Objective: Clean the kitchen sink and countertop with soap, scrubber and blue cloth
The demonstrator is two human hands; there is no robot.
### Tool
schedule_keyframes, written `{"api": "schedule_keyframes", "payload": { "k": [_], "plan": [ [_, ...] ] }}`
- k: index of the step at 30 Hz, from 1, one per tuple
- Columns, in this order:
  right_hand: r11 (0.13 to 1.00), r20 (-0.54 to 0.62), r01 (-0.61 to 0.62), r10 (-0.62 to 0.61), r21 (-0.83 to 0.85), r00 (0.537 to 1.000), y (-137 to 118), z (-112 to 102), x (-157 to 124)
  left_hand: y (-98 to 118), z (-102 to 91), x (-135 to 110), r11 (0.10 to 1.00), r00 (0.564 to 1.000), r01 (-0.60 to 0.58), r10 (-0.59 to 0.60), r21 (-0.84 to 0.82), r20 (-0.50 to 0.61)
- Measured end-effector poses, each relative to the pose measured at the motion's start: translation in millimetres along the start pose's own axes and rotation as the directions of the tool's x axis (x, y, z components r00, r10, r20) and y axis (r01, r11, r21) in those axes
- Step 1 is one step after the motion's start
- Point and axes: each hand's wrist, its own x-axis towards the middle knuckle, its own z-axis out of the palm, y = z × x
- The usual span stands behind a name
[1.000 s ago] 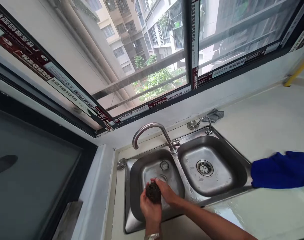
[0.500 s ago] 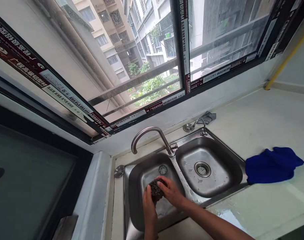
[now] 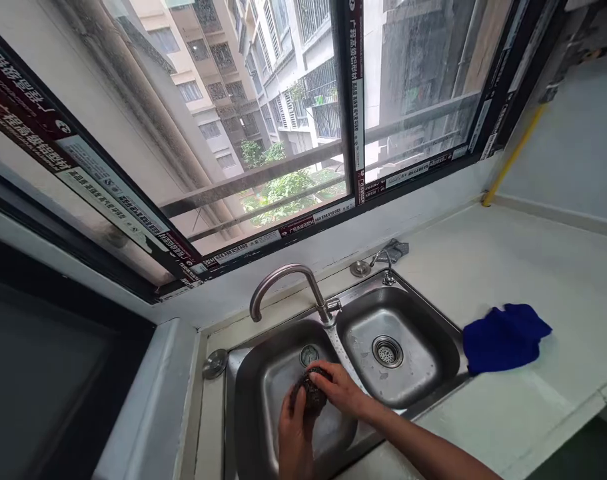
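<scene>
Over the left sink basin (image 3: 256, 400), both of my hands grip a dark, rough-textured round lump (image 3: 314, 398). It looks glossy and speckled; its exact kind I cannot make out. My left hand (image 3: 296, 427) wraps it from the left and below, thumb against its near side. From the right, my right hand (image 3: 337, 390) curls over its top with the fingers bent. Parts of the lump are hidden behind the fingers. Just beyond it lies the basin's drain (image 3: 309, 355), and the curved faucet (image 3: 286, 272) arches above, with no water visibly running from it.
The right basin (image 3: 363, 333) has a strainer drain (image 3: 387, 351) and scattered drops. A blue cloth (image 3: 503, 340) lies on the counter at its right edge. A grey cloth (image 3: 396, 251) sits behind the small tap (image 3: 388, 267). A round metal cap (image 3: 215, 364) is left of the sink, below the window.
The view has turned, so the sink and counter sit further left. My left fingers have shifted around the dark lump, and it appears turned. Both hands stay on it over the left basin.
</scene>
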Motion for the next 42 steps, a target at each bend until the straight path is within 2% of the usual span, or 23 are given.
{"api": "schedule_keyframes", "payload": {
  "k": [3,6,9,14,17,20,23,26,29,32,36,39,42],
  "plan": [
    [1.000,-0.033,-0.018,0.018,0.025,0.999,8.6,-4.3,3.9,2.8,4.2,-3.2,0.999,0.999,0.022,-0.021,-0.047,0.029],
    [0.993,-0.051,-0.058,0.063,0.105,0.997,9.6,-3.0,9.0,7.4,6.7,-6.8,0.993,0.999,0.022,-0.027,-0.119,-0.045],
    [0.983,-0.077,-0.049,0.064,0.178,0.995,1.4,1.5,12.0,15.7,10.2,-11.6,0.986,0.988,-0.030,0.005,-0.163,-0.152],
    [0.955,-0.074,-0.005,0.028,0.296,0.997,-21.7,12.5,8.8,25.3,13.1,-20.8,0.987,0.979,-0.100,0.075,-0.129,-0.190],
    [0.919,0.019,-0.033,0.028,0.393,0.999,-33.3,17.3,5.3,26.9,6.0,-24.0,0.983,0.950,-0.178,0.161,-0.040,-0.266],
    [0.898,0.193,-0.118,0.038,0.423,0.980,-41.9,16.9,3.9,34.2,-6.0,-26.7,0.950,0.896,-0.258,0.303,0.175,-0.323],
    [0.902,0.368,-0.181,0.027,0.391,0.930,-47.9,13.2,4.9,49.7,-14.9,-31.6,0.852,0.870,-0.282,0.421,0.442,-0.258],
    [0.906,0.460,-0.194,-0.002,0.377,0.888,-51.7,12.3,6.5,64.8,-14.5,-40.0,0.761,0.865,-0.297,0.471,0.577,-0.176],
    [0.901,0.396,-0.162,-0.012,0.403,0.918,-54.2,15.9,6.4,70.4,-7.3,-51.8,0.792,0.867,-0.332,0.470,0.512,-0.165],
    [0.873,0.326,-0.172,0.016,0.457,0.945,-55.3,19.9,3.6,66.4,0.3,-65.2,0.884,0.876,-0.364,0.432,0.292,-0.216],
    [0.838,0.298,-0.204,0.052,0.506,0.953,-53.0,19.4,-3.2,54.3,7.1,-80.3,0.937,0.902,-0.345,0.349,0.063,-0.255],
    [0.813,0.301,-0.216,0.053,0.541,0.952,-49.0,16.0,-8.7,43.6,11.1,-85.5,0.953,0.921,-0.299,0.302,0.051,-0.248],
    [0.812,0.321,-0.219,0.041,0.541,0.946,-45.5,12.5,-13.9,33.8,15.1,-84.3,0.947,0.885,-0.290,0.320,0.137,-0.339]
  ]
}}
